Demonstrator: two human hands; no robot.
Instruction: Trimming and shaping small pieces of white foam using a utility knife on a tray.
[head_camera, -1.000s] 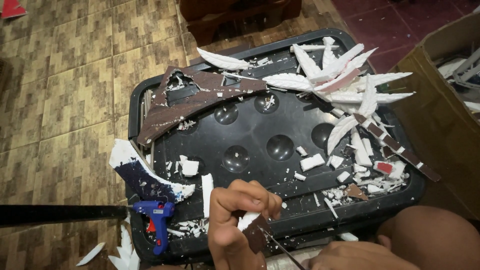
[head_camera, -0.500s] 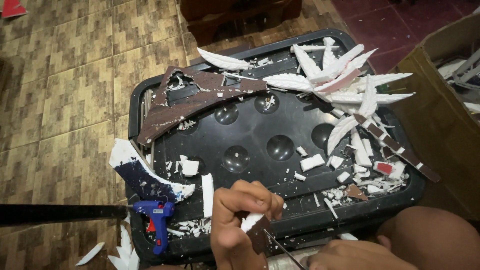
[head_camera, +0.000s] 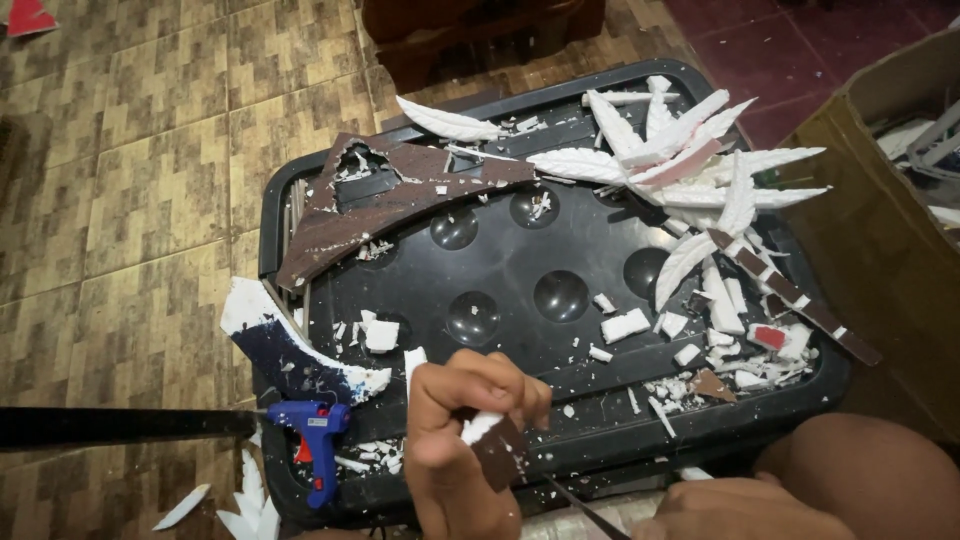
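While the black plastic lid (head_camera: 560, 250) lies flat on the brown tiled floor (head_camera: 150, 180) as a work surface, it carries most of the material: round dimples across its middle, white foam crumbs and small blocks (head_camera: 625, 325) scattered toward its right and near edges. White feather-shaped foam cutouts (head_camera: 690, 165) are heaped at its far right corner, overlapping one another. A long curved brown piece (head_camera: 390, 200) with a ragged hole lies across the far left part. A dark blue and white curved foam piece (head_camera: 290, 350) hangs over the near left rim. Blue glue gun (head_camera: 315, 440) rests on the near left corner, nozzle pointing left, just beside a long dark strip (head_camera: 120, 425) that runs out over the floor. Cardboard box (head_camera: 880, 200) stands at right, touching the lid's side; pale scraps show inside it, too cropped to identify.

Left hand (head_camera: 460, 440) is raised over the near edge, fingers curled and clamped on a small foam piece (head_camera: 495, 445), brown-faced with a white edge, held upright between thumb and fingertips. Right hand (head_camera: 730, 505) sits low at the bottom edge, mostly cropped; a thin dark blade (head_camera: 585, 505) runs from it toward the foam piece; grip closure cannot be told
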